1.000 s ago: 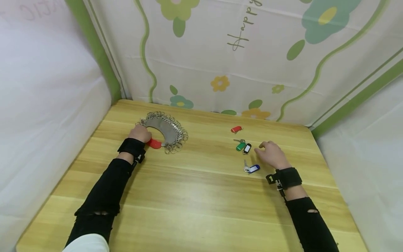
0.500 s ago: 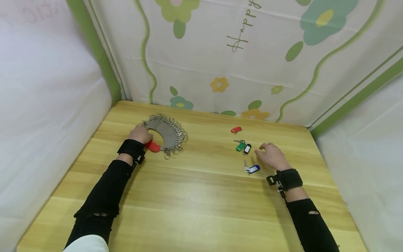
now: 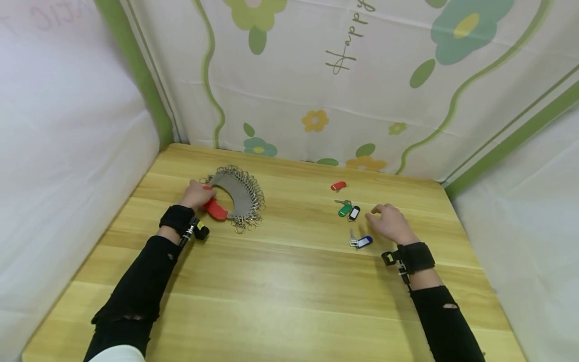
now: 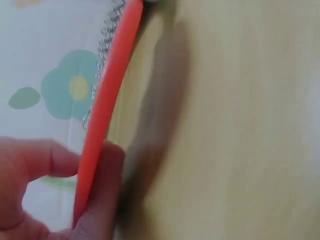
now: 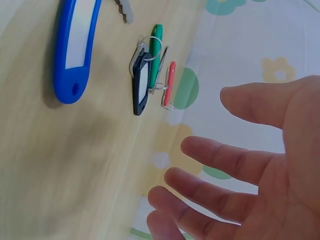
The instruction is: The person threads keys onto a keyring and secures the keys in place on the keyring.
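Observation:
My left hand (image 3: 195, 194) pinches the red handle of a key holder (image 3: 236, 193) at the table's far left. The holder's curved grey plate carries many small metal rings along its outer edge. In the left wrist view the red handle (image 4: 107, 95) stands edge-on between thumb and finger. My right hand (image 3: 391, 223) hovers at the right with loosely bent fingers, holding nothing. Beside it lie a black key tag (image 3: 355, 213), a green key tag (image 3: 345, 210) and a blue key tag (image 3: 364, 242). Farther back is a red key tag (image 3: 338, 186). Keys show by the green and blue tags.
The wooden table (image 3: 276, 291) meets a white flower-printed cloth (image 3: 280, 90) along its back edge. White cloth walls stand at the left and right. Bare wood lies between the key holder and the tags.
My left hand has shifted slightly left, and the key holder has turned and slid a little left and nearer to me. More of its red handle shows. The right hand and tags stay put.

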### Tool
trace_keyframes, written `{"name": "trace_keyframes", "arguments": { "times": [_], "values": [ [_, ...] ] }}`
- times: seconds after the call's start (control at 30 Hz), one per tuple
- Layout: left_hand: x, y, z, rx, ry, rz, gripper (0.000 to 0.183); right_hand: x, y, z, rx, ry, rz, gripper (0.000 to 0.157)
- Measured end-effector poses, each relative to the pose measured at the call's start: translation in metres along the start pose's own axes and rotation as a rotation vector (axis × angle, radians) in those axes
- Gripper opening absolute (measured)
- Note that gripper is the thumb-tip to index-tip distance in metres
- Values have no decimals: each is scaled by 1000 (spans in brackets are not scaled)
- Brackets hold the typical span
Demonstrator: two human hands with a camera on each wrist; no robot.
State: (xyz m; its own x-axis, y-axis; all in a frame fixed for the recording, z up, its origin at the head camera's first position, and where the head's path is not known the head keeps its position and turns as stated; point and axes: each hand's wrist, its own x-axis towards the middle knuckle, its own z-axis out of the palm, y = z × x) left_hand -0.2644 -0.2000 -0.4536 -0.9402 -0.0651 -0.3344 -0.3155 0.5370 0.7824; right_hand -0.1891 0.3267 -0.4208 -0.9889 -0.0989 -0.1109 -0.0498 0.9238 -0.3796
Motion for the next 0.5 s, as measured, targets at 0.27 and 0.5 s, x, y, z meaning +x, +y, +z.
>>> {"name": "trace_keyframes", "arguments": {
  "times": [0.27,0.5],
  "values": [
    [-10,3,5,-806,-192,-121,30,-3,-1,-5,2,13,-11,49],
    [-14,12,12,-910,-83,-125,28,-3,3,-5,15,36,-33,47]
  ]
}}
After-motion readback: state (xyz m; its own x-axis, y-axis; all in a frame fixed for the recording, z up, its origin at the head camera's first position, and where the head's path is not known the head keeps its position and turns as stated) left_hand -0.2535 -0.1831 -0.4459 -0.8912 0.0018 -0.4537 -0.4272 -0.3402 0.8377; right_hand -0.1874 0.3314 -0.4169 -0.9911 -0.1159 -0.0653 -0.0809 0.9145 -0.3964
